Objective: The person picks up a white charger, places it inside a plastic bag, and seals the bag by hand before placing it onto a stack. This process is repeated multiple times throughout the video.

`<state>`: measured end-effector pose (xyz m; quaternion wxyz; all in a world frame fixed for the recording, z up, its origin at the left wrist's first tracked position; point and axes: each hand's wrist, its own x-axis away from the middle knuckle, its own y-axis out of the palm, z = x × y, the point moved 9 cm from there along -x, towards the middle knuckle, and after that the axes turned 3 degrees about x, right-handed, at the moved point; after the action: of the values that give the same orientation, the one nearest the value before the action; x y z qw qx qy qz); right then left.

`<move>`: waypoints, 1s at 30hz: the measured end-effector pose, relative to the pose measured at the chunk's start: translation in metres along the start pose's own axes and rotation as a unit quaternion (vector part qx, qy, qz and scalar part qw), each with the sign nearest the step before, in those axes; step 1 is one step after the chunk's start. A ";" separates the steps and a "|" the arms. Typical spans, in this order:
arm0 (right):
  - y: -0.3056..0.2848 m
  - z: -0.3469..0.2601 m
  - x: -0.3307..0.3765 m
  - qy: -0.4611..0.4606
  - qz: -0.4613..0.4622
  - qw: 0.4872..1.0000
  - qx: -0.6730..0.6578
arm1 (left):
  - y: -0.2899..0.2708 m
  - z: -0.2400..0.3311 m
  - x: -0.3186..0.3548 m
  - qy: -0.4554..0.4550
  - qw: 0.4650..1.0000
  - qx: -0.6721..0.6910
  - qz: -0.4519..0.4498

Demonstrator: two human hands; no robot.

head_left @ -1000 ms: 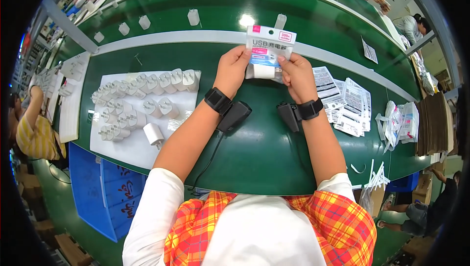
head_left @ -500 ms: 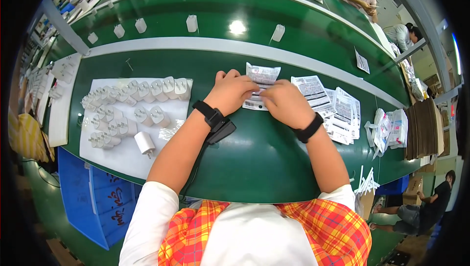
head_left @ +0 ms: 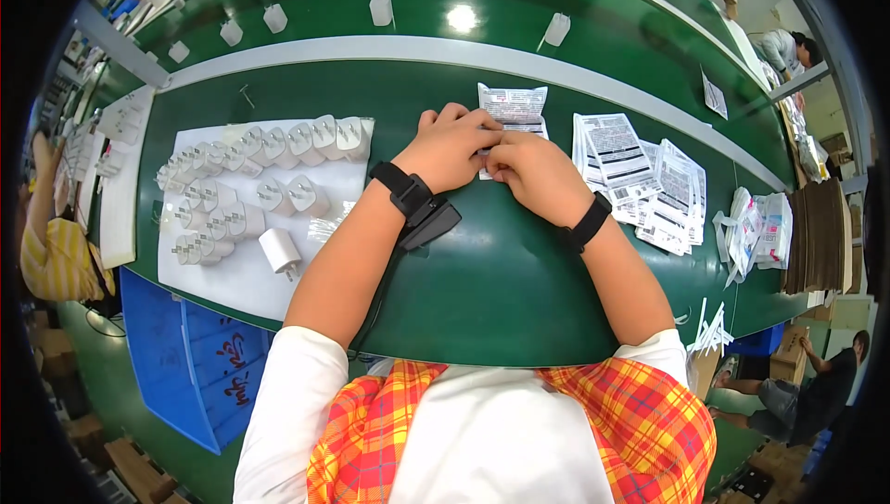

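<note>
A creased white leaflet (head_left: 513, 103) printed with dark text lies on the green table in front of me, its far part sticking out beyond my fingers. My left hand (head_left: 445, 150) is closed on its left side, fingers bent over the paper. My right hand (head_left: 542, 175) meets it from the other side, thumb and fingers pinched together at the near part of the sheet. Both hands hide the leaflet's lower half. To the right of my right hand lie several similar printed leaflets (head_left: 614, 156), overlapping in a loose pile.
On the left, several white plug chargers (head_left: 279, 252) rest on a white sheet (head_left: 222, 295). White plastic packs (head_left: 756, 230) and a brown cardboard stack (head_left: 818, 235) stand at right, near white strips (head_left: 710, 330). A blue crate (head_left: 167, 356) sits below. Beyond the grey rail (head_left: 445, 51) are more chargers.
My right hand has drawn in closer to my left hand, its fingers now curled at the leaflet's near edge. Less of the leaflet's near part shows. The whole view has shifted slightly.
</note>
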<state>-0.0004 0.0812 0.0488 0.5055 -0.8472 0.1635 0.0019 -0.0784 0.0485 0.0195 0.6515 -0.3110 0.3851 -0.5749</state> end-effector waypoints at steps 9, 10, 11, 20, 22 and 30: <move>0.002 -0.010 0.013 -0.028 0.046 0.998 0.045 | 0.004 0.001 0.002 -0.020 1.000 -0.016 -0.013; -0.003 -0.011 0.012 -0.034 0.071 0.997 0.015 | 0.005 0.000 0.001 -0.027 0.999 -0.020 -0.026; -0.004 -0.012 0.011 -0.032 0.073 0.997 0.013 | 0.003 0.001 0.001 -0.026 0.999 -0.021 -0.028; 0.001 0.006 0.004 0.040 0.019 0.999 0.030 | -0.001 0.003 0.002 -0.031 0.999 0.004 -0.036; 0.004 0.004 0.002 0.029 0.016 0.998 0.047 | -0.002 0.002 0.002 -0.028 0.999 -0.004 -0.036; 0.005 -0.012 0.022 -0.129 -0.083 0.984 0.094 | 0.010 0.001 -0.004 -0.007 1.000 -0.013 -0.015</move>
<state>0.0172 0.0624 0.0474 0.5985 -0.7990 0.0254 0.0535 -0.0726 0.0541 0.0121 0.6416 -0.3292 0.3828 -0.5774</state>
